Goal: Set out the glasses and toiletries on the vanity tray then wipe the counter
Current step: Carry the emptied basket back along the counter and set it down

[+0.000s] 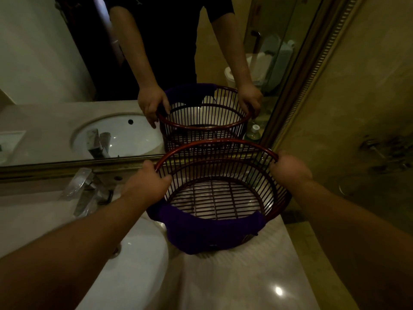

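A round dark-red wire basket stands on the pale marble counter, close to the mirror. My left hand grips its rim on the left side. My right hand grips the rim on the right. The basket's grid floor is bare inside. A purple cloth hangs over the near rim and drapes down the outside. No glasses or toiletries show inside the basket.
A white sink basin lies left of the basket, with a chrome tap behind it. The framed mirror runs along the back. A small bottle with a white cap appears in the reflection. A tan wall closes the right side.
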A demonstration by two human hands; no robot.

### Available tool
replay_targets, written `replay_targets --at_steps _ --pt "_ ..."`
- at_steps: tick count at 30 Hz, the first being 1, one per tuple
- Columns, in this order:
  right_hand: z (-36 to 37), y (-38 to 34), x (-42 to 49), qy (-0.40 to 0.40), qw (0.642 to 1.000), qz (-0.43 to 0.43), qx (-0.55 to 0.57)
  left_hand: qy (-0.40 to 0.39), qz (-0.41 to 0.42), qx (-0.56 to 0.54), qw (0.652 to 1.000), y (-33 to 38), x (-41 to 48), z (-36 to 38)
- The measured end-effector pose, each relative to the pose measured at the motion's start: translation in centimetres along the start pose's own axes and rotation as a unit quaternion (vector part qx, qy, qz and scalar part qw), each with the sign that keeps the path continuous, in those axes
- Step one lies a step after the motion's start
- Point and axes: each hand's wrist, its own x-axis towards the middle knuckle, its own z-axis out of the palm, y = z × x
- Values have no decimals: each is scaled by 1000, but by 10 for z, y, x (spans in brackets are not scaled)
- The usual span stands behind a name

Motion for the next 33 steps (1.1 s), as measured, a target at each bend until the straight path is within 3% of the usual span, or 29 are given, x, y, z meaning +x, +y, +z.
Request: replay_targets --at_steps 8,13,15,19,22,25,28,33 --pt "-22 -11 -32 22 1000 20 -3 -105 -27 -169 980 -10 3 -5" --pt "-28 -20 -89 151 981 -81 -94 -142 -47 -213 966 -18 -10 -7" --pt "-27 -29 -115 118 987 -86 -73 -155 -55 -206 964 -22 -17 -10" --pt "-24 -50 -159 -38 998 -23 -35 -196 -78 -161 964 -30 -33 -20" --pt "-21 -63 -187 -38 998 -4 -50 -221 -86 -180 955 -31 -45 -31" --pt "-13 -77 -208 4 998 40 44 -239 -81 -200 947 -35 -58 -42" --pt "-5 -87 -221 79 963 147 212 -261 -59 -242 932 -44 -68 -50" --pt "13 -94 -234 26 814 289 503 -273 -13 -304 912 -57 -82 -60"
